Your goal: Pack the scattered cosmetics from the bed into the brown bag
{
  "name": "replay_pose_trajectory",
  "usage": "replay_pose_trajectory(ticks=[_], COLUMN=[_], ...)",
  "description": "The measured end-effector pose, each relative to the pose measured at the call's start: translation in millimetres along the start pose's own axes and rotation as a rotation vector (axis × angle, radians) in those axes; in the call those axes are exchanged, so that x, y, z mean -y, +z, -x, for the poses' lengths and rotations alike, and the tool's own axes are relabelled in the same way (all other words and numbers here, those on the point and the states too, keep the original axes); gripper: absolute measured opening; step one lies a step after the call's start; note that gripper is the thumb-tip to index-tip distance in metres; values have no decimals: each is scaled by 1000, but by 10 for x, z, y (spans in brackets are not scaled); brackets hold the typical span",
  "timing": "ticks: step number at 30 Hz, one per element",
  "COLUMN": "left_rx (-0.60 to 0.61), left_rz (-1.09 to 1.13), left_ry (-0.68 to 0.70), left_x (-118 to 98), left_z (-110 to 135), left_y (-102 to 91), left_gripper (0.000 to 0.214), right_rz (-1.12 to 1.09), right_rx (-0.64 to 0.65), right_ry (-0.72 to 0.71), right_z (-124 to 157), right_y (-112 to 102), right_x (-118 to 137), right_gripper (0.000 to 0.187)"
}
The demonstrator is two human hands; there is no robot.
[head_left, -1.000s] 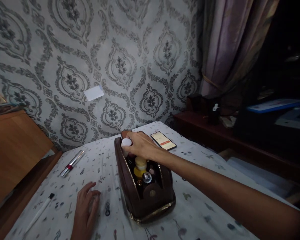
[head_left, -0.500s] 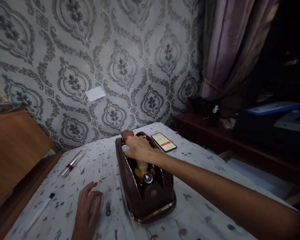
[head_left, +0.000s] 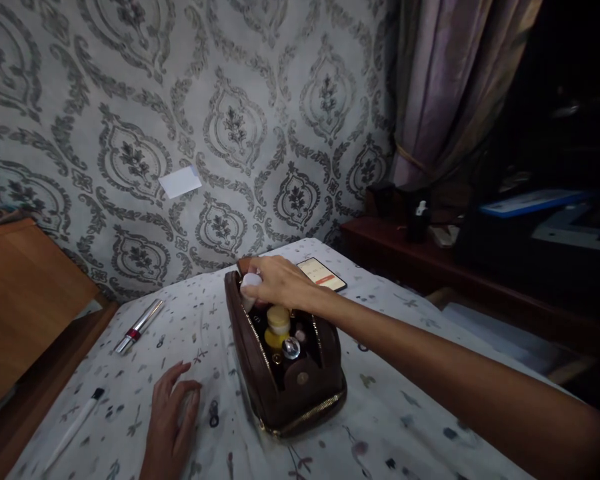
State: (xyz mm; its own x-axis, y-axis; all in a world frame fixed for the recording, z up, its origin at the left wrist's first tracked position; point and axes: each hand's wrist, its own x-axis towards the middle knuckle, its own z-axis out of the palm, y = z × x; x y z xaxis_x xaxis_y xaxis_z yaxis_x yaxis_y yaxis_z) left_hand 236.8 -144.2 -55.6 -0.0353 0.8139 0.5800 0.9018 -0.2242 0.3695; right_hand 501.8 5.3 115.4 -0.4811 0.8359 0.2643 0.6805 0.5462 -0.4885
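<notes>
A brown cosmetic bag (head_left: 300, 400) lies unzipped on the bed, its long opening facing up. My right hand (head_left: 275, 280) reaches into the far end, its fingers closed around a white-capped container (head_left: 251, 285); the lower part of that container is hidden inside. Nearer me in the bag are a yellow bottle (head_left: 279, 327) and a shiny round silver cap (head_left: 291, 348), with other small dark items beside them. My left hand (head_left: 173, 413) rests on the sheet left of the bag, fingers loosely curled and apart, holding nothing.
Left of the bag lie a silver tube with a red band (head_left: 139, 327) and a white pen-like stick with a black tip (head_left: 75, 427). A lit phone (head_left: 325, 275) lies beyond the bag on the right. A wooden cabinet (head_left: 30, 287) stands at the left edge.
My right hand has shifted slightly, and more of the white-capped container shows at the bag's far left rim. The yellow bottle is less covered. My left hand stays put.
</notes>
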Motion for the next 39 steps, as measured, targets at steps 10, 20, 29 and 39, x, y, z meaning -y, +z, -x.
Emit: replay_pose_trajectory(ticks=[10, 20, 29, 39], left_rx=[24, 40, 47, 108], left_rz=[32, -32, -37, -61], left_ry=[-26, 10, 39, 80], left_x=[-36, -28, -30, 75], left_z=[3, -28, -26, -42], left_y=[23, -33, -55, -30], left_gripper=[26, 24, 24, 20], right_rz=[-80, -148, -277, -342], right_rx=[-305, -351, -358, -77], right_ry=[-39, -98, -209, -235], right_z=[391, 443, 569, 703], right_y=[-106, -62, -89, -199], right_x=[-111, -130, -38, -92], right_gripper=[16, 15, 14, 9])
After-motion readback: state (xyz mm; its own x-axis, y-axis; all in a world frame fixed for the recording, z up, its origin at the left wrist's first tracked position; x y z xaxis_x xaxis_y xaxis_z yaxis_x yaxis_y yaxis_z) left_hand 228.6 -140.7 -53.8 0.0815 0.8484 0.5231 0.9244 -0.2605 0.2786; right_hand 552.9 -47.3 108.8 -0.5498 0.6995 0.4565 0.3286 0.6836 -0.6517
